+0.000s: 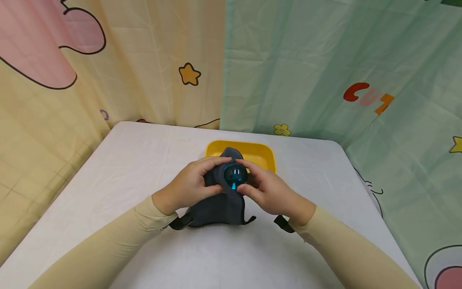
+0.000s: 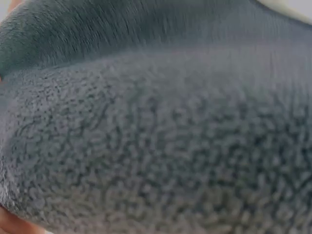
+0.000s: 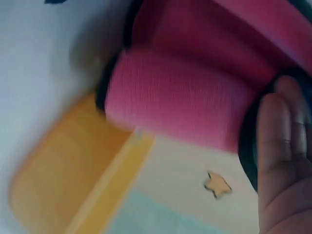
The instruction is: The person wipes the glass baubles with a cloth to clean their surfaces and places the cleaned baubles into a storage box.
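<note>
My left hand (image 1: 191, 182) was curled, gripping the grey cloth (image 1: 216, 210) between thumb and fingers, while my right hand (image 1: 270, 190) held the blue ball (image 1: 235, 176) in a partly closed pinch against the cloth's edge. The cloth hid part of the yellow tray (image 1: 265, 154) just beyond and filled the left wrist view; the right wrist view showed its pink lining (image 3: 180, 102), blurred. Bare table (image 1: 306, 172) spread on both sides, its far edge close to the curtain (image 1: 306, 68).
</note>
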Available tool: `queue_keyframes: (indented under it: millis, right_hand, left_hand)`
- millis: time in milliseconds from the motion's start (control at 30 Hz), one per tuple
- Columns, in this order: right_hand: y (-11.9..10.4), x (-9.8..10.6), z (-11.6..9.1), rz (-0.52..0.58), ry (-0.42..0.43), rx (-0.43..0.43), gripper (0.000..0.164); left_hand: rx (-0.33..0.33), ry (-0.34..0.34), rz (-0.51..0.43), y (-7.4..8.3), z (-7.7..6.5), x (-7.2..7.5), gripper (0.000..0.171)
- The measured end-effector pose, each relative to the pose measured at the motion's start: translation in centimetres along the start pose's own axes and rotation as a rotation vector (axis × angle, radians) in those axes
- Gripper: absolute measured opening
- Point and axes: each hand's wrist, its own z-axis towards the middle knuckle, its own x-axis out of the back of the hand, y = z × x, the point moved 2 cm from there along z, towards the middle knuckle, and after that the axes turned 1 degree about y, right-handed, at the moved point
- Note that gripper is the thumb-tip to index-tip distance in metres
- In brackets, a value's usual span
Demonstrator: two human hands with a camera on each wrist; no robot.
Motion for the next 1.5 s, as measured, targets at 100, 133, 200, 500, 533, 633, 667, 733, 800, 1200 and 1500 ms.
queue_keyframes:
  millis: [100,133,200,500,533,633,667,733,800,1200,1500]
  right_hand:
    - [0.4,-0.6,0.2,0.144,0.043,-0.07,0.045]
    - [0.5,-0.7,0.2,0.15,0.072,-0.08,0.044]
    - [0.4,-0.9,0.2,0.128,0.119,-0.071,0.048]
    - [0.2,-0.1,0.0,-0.102,0.012,0.063,0.077]
    - [0.2,0.1,0.0,-0.119,0.007,0.064,0.078]
    - [0.3,0.4,0.1,-0.148,0.0,0.055,0.081]
    - [0.3,0.5,0.2,-0.151,0.0,0.05,0.081]
    - [0.4,0.5,0.2,-0.152,0.001,0.041,0.081]
    - [0.5,0.5,0.2,-0.146,0.009,0.033,0.08]
    - [0.7,-0.6,0.1,0.1,0.133,-0.037,0.056]
    - [-0.3,0.3,-0.3,-0.26,0.0,0.081,0.079]
  left_hand:
    - [0.009,0.001,0.005,0.0,0.0,0.0,0.067]
    - [0.013,-0.001,0.004,-0.1,0.1,-0.1,0.067]
    - [0.022,-0.003,0.002,-0.2,0.0,-0.1,0.067]
    - [0.048,-0.002,-0.003,-0.5,0.1,-0.1,0.065]
    - [0.05,-0.002,-0.006,-0.5,0.2,-0.1,0.065]
    - [0.058,-0.003,-0.014,-0.5,0.2,-0.1,0.065]
    - [0.06,-0.003,-0.016,-0.4,0.2,-0.1,0.065]
    - [0.061,-0.004,-0.018,-0.3,0.2,-0.1,0.065]
    - [0.061,-0.006,-0.018,-0.2,0.2,-0.1,0.065]
    - [0.047,-0.016,-0.019,0.0,0.2,-0.3,0.065]
    - [0.073,-0.036,-0.025,-0.3,0.0,-0.3,0.065]
